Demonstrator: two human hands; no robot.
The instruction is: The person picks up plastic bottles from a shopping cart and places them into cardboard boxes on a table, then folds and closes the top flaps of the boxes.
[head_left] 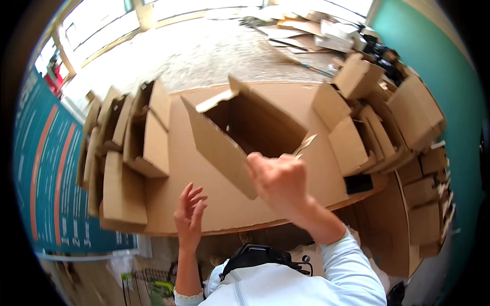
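Brown table (224, 211) lies under the open box (217, 145); right hand (283, 183) clamps its near edge; left hand (189, 217), empty, fingers apart, should brace the box's left wall.

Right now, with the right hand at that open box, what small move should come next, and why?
Probably bring the left hand up to the near left side of the open box. The right hand is closed at the box's near edge, while the left is empty and apart from it, so a second hold would likely steady it.
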